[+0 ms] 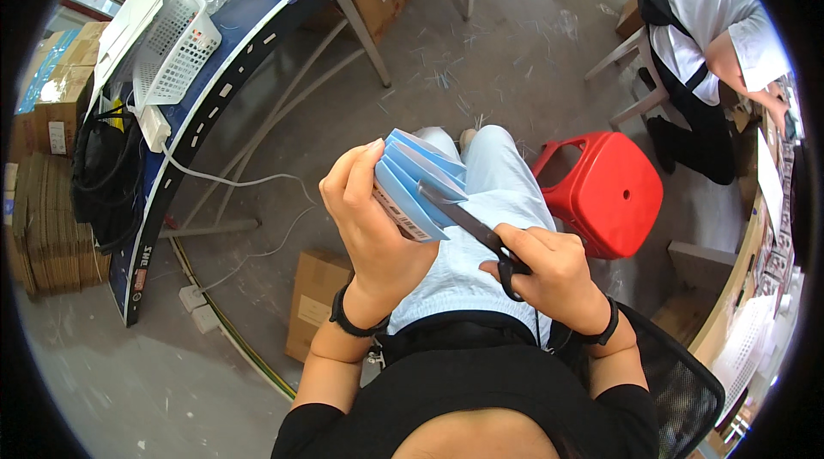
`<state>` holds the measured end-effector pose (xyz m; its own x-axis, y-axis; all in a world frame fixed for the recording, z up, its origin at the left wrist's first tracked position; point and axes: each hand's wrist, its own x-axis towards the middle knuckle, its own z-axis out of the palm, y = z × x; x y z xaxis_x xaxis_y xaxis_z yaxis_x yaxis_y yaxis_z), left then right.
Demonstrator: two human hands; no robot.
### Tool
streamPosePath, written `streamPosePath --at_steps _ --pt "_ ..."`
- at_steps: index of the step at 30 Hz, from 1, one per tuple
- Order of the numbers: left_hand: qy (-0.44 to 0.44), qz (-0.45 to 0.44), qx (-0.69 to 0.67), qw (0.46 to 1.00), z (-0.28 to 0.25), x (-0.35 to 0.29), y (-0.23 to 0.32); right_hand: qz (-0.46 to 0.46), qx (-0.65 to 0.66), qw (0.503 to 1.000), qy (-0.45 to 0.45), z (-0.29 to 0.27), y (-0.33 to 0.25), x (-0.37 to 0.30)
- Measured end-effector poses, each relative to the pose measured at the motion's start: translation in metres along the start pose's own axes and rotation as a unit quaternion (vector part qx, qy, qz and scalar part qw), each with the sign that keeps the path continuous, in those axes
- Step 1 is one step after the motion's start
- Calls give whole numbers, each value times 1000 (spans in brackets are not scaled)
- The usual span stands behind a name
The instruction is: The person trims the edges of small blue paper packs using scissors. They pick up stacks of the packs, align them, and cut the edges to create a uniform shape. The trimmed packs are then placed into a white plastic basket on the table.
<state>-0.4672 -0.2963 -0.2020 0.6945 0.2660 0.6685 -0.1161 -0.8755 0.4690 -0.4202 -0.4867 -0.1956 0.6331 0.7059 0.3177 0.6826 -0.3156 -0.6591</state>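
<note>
Blue boxes (418,183), a small stack of flat cartons, were held fanned out above the lap, with the left hand (365,210) clamped round their lower end, thumb and fingers curled over the edges. Scissors (476,232) were gripped in the right hand (549,266), fingers closed through the black loops, and the dark blades were laid against the face of the stack, the tip touching the uppermost carton. Whether any wrap or tape had already been cut could not be told; no loose offcut was seen on the lap, so the cutting was judged to be at its start, with the stack yet to be freed. Both forearms were raised from the lower edge, elbows bent, wrists turned inward so that the hands met near the middle. A red stool (609,193) was seen just beside the right knee, a white basket (176,43) on the curved table (215,90) to the left, and a brown carton (313,300) on the floor.
</note>
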Motion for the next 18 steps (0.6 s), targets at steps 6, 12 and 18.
streamPosePath --at_steps 6,12,18 --pt "-23 11 1 1000 7 1 -6 11 13 1000 3 -2 9 6" --pt "-34 5 10 999 11 5 -6 21 49 998 -22 -6 12 13" --pt "-7 5 -57 998 21 3 -5 25 56 998 -19 -4 16 17"
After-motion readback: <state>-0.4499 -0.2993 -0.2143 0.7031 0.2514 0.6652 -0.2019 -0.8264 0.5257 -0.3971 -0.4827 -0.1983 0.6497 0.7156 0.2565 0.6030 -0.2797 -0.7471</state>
